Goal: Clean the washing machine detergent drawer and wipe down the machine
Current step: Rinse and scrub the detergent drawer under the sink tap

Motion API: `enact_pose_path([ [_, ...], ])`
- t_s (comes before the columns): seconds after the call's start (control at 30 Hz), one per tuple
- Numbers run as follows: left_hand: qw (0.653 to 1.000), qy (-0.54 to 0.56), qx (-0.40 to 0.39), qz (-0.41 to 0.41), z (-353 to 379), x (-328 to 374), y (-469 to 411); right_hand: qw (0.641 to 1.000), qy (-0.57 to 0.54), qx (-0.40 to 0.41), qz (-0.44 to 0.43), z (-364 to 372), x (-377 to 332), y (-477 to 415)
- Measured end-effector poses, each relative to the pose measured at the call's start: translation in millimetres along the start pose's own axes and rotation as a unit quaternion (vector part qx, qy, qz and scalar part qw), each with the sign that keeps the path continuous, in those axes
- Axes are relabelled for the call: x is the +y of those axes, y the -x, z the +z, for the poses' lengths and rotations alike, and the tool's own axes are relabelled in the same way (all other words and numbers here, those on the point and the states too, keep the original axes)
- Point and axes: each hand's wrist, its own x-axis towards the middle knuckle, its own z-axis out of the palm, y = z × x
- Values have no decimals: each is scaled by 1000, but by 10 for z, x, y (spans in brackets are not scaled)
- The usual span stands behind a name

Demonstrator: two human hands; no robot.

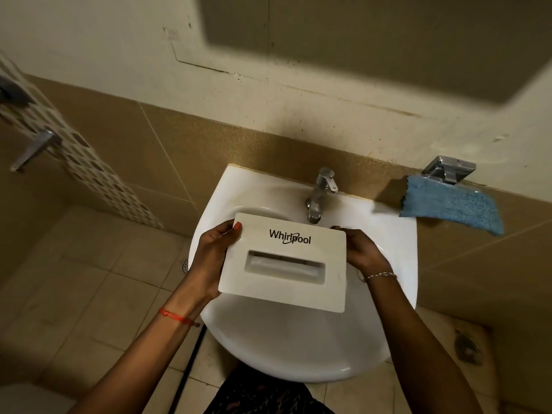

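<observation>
We count one white detergent drawer point(283, 261), gripped between the fingers point(236, 230) of two hands: one left hand point(209, 258), one right hand point(363, 252). Below the fingers, one white sink point(298, 348); just beyond them, one metal tap point(321, 192); well to their right, one blue cloth point(451, 207). Two wrist bands: one red thread point(176, 316), one thin chain point(382, 275).

A white washbasin point(298, 348) is fixed against the tiled wall, its bowl lying below the fingertips point(337, 228) of the right hand point(363, 252). A chrome tap point(321, 192) stands on its back rim, just beyond those fingertips and not touching them.
</observation>
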Motion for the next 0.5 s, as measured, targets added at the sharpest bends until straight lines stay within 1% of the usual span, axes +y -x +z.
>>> enact_pose_path([
  [0.07, 1000, -11, -1, 1, -6, -23, -2, 997, -65, -25, -20, -40, -121, 163],
  [0.1, 1000, -14, -1, -3, 6, -16, -6, 995, -89, -26, -33, -34, -210, 242],
  [0.17, 1000, -27, 3, -6, 35, -13, -11, 992, -84, -79, -54, 204, -386, 568],
  [0.2, 999, -31, 1, -6, 48, -12, -23, 992, -44, -89, -75, 345, -442, 713],
  [0.27, 999, -40, 4, -6, 90, -11, -51, 988, 63, -46, -136, 639, -411, 882],
  [0.3, 999, -43, 5, -4, 93, -17, -68, 979, 103, -39, -171, 796, -311, 916],
  [0.37, 999, -44, 5, 1, 158, -24, -100, 956, 168, -53, -233, 1132, -17, 992],
  [0.4, 999, -43, 9, 3, 174, -23, -104, 936, 234, -45, -258, 1283, 180, 994],
  [0.43, 999, -38, 13, 8, 192, -25, -114, 903, 316, -33, -289, 1400, 369, 977],
  [0.47, 999, -28, 14, 13, 220, -15, -116, 857, 405, -16, -318, 1471, 564, 929],
  [0.5, 1000, -17, 17, 17, 242, -6, -129, 797, 496, -10, -345, 1521, 736, 905],
])
